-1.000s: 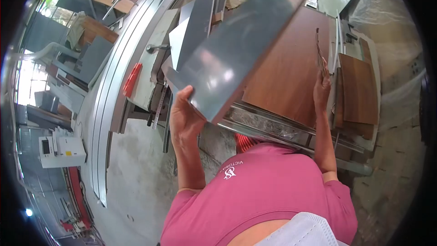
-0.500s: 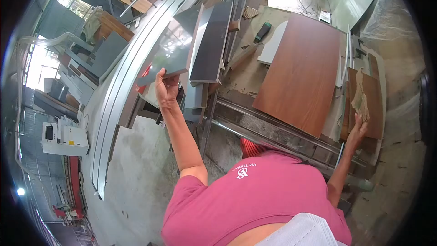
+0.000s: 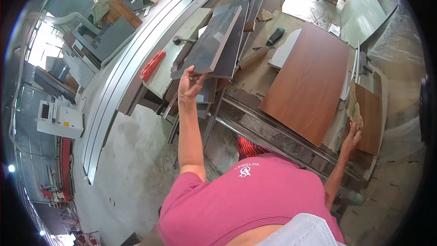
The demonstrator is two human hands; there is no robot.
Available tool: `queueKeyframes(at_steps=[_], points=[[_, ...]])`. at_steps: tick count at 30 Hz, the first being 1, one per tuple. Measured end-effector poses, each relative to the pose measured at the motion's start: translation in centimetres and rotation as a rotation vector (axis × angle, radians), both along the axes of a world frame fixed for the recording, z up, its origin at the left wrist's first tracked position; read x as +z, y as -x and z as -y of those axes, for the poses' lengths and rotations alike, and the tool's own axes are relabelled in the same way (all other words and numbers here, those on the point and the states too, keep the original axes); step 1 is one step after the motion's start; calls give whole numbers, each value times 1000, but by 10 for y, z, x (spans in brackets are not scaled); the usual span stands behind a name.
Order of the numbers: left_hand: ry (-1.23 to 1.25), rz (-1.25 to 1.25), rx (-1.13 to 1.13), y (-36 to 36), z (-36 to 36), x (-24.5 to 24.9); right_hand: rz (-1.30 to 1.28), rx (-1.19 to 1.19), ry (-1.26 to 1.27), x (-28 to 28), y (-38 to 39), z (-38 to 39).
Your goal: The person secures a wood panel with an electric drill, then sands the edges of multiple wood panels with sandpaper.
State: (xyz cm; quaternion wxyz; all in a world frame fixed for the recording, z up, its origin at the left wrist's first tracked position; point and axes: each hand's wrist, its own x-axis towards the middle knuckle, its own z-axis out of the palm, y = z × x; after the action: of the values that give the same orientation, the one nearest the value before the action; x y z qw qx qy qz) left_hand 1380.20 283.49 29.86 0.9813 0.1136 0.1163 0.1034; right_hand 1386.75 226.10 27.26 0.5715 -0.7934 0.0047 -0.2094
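Note:
My left hand [image 3: 191,85] is closed on the near end of a glossy dark grey board [image 3: 210,41], thumb on top and fingers underneath. The board slants over a second dark panel [image 3: 231,57] and overlaps it in this view. On the right, my right hand [image 3: 352,137] grips a crumpled, frayed tan rag [image 3: 354,108]. That rag lies against a small brown board [image 3: 368,114]. Between my hands, a large reddish-brown wood panel [image 3: 306,82] rests on the workbench.
A green-and-black handheld tool [image 3: 275,36] lies beyond the wood panel, near a white curved piece [image 3: 284,50]. Left of the held board are a red push handle [image 3: 153,65] and a long metal sliding rail [image 3: 132,59]. Metal bars [image 3: 273,120] edge the bench before me.
My left hand has carried the grey board rightward, over the dark panel, uncovering the red handle and a black knob. My right hand stays on the rag, shifted slightly lower. The view has turned a little.

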Motion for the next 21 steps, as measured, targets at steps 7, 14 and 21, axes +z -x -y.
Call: queueKeyframes(at_steps=[7, 14, 21], points=[[121, -77, -99, 7, 19, 15, 17, -8, 1, -7, 4, 3], [-146, -266, -39, 8, 21, 14, -30, -6, 171, -2, 7, 1], [-257, -427, -12, 23, 19, 13, -68, -15, 210, -14, 6, 6]])
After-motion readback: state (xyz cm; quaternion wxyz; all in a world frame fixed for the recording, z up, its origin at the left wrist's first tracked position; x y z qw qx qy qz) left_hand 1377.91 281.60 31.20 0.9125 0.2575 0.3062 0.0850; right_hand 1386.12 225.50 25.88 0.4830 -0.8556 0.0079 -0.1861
